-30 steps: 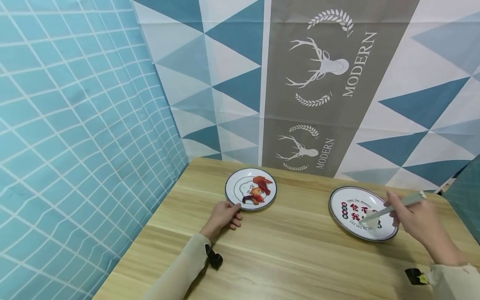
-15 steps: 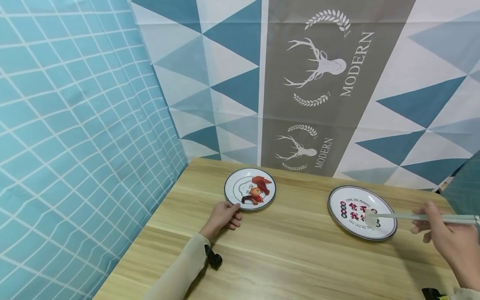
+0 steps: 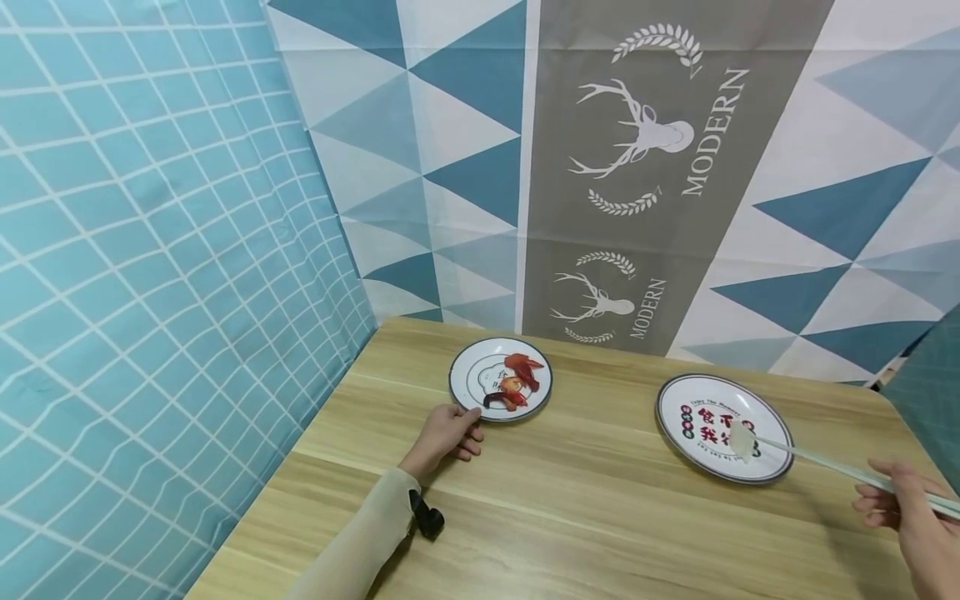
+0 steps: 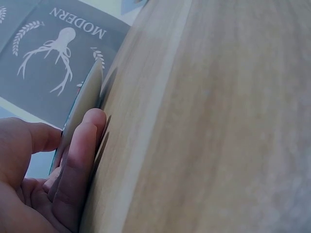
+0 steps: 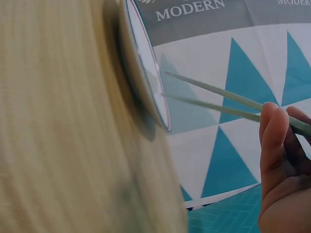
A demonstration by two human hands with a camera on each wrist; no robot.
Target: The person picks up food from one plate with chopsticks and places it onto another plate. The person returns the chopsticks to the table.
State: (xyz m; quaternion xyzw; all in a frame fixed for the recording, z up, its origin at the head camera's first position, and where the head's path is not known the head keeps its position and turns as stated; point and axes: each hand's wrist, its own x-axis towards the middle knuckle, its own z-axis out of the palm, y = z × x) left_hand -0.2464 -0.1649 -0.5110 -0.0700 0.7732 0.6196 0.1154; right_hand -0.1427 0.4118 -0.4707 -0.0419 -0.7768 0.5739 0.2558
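My left hand [image 3: 447, 433] pinches the near rim of a white, dark-edged plate [image 3: 467, 375], thumb on top and fingers below, as the left wrist view shows. Dark red and orange food pieces [image 3: 522, 372] lie on that plate; their kind is unclear. On the right, my right hand [image 3: 913, 510] holds pale green chopsticks [image 3: 840, 468]. They slant left over a second white plate [image 3: 693, 392] printed with red characters. A pale, translucent slice [image 3: 742, 442] is at their tips; whether they grip it I cannot tell. In the right wrist view the chopstick tips stand apart.
Both plates stand on a wooden table [image 3: 592, 508], with bare wood between them. A patterned cloth [image 3: 472, 200] rises behind the back edge, and a blue checked cloth [image 3: 165, 275] hangs along the left side.
My right hand has drawn back right and then downward with the chopsticks, whose tips stay over the right plate near the pale slice. My left hand and its plate have not visibly moved.
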